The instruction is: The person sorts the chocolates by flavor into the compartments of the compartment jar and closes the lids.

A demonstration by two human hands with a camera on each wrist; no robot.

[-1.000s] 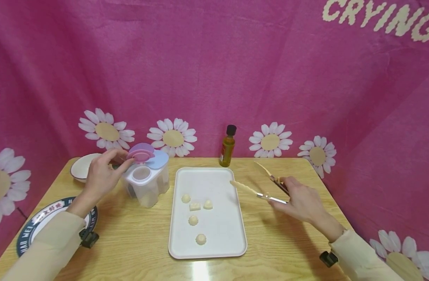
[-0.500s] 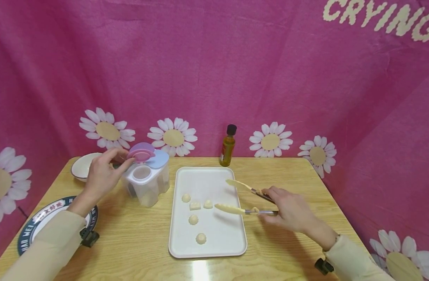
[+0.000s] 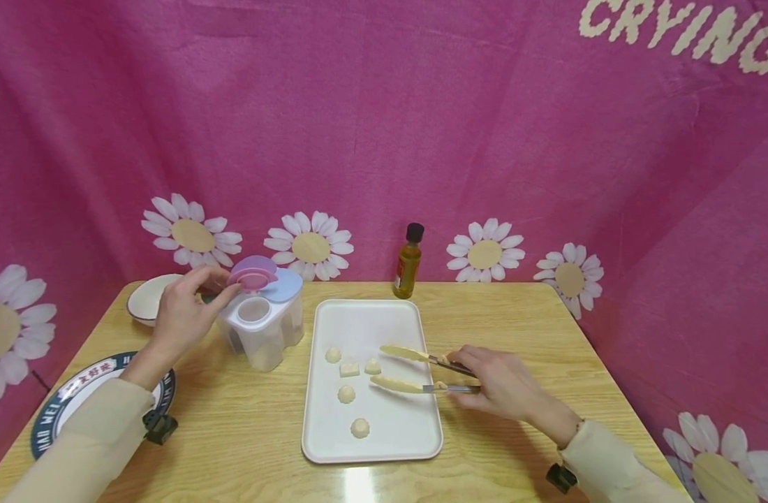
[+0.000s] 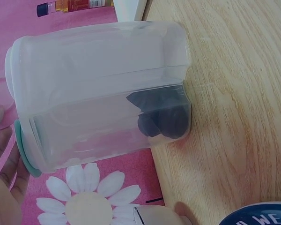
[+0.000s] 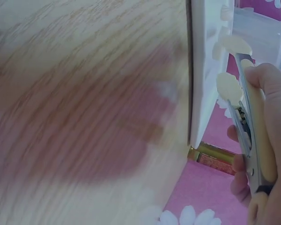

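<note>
My left hand (image 3: 186, 307) pinches the raised pink-purple flip lid (image 3: 253, 274) of a clear storage container (image 3: 264, 342), whose round opening is uncovered. Dark pieces (image 4: 166, 112) lie at the bottom of one compartment in the left wrist view. In my right hand (image 3: 500, 384) are tongs (image 3: 443, 388) with cream tips and metal arms, gripped by the handles. Their spread tips reach over the white tray (image 3: 399, 436), one on either side of a small cream-coloured dome-shaped piece (image 3: 373, 366). Several similar pieces lie nearby, among them a square one (image 3: 349, 368) and a round one (image 3: 359, 427).
An oil bottle (image 3: 407, 265) with a black cap stands behind the tray. At the left are a white bowl (image 3: 148, 297) and a blue-rimmed plate (image 3: 51, 419), partly covered by my sleeve. A pink flowered cloth (image 3: 371, 140) hangs behind the table (image 3: 233, 433).
My right hand has brought the tongs leftward from beside the tray to over it, their tips now closer together around the dome-shaped piece. The left hand stays at the lid.
</note>
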